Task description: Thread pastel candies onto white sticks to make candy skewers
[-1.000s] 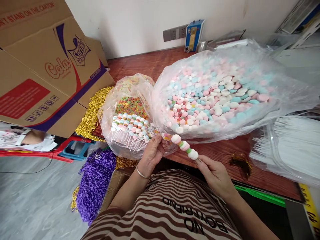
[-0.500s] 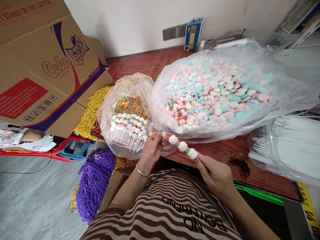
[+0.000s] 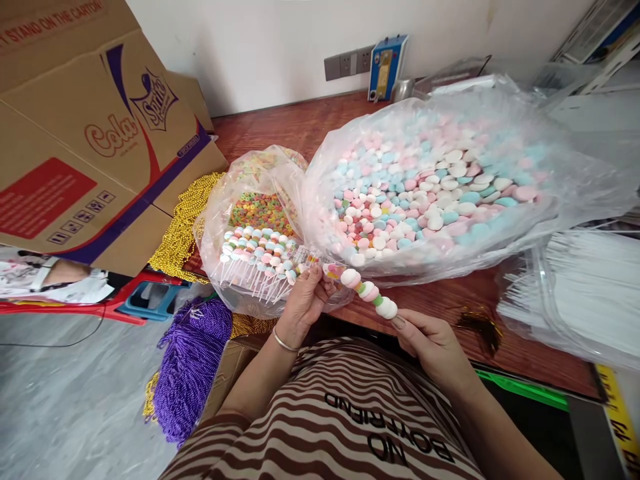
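Pastel marshmallow skewer [image 3: 369,292] at lower centre, pinched at both ends: my right hand [image 3: 434,345] fingers closed on its tip, my left hand [image 3: 305,301] gripping the stick. Beyond, marshmallow bag [image 3: 430,193] fills the tabletop [image 3: 280,130].

Candies on the skewer [image 3: 369,292] now bunched closer together toward the right hand [image 3: 434,348].
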Tool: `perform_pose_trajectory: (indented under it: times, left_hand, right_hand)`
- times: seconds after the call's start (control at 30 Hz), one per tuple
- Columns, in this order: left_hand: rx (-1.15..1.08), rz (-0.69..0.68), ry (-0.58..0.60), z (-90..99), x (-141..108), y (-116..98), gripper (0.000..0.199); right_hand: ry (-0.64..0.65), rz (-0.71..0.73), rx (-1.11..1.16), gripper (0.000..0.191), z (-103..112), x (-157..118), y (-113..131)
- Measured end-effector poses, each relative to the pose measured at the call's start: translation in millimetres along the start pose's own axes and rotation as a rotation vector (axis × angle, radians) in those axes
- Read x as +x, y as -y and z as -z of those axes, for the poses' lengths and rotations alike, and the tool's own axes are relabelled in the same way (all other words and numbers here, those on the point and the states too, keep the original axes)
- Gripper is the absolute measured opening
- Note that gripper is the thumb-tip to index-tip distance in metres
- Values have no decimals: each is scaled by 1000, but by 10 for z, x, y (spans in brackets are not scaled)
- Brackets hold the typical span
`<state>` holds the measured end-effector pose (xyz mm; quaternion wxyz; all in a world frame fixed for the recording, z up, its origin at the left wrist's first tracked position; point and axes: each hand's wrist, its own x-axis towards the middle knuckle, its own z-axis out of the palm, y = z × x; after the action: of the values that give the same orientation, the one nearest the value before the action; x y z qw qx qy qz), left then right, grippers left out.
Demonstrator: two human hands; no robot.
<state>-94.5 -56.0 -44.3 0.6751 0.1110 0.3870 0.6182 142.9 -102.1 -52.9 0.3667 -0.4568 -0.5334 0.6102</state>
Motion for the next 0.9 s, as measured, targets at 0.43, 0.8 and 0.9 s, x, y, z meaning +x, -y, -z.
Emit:
perform_pose_trajectory:
  times: [0.43, 0.8, 0.9]
  left_hand:
    - [97, -91, 6, -9, 26, 28, 47]
    - [134, -127, -20, 17, 74, -16, 47]
    - [107, -109, 18, 10, 82, -40, 44]
  right_hand:
    - [-236, 575, -618, 27, -50, -9, 72]
    - [-69, 487, -544, 27, 17, 1, 139]
    - [20, 206, -233, 32, 50, 12, 118]
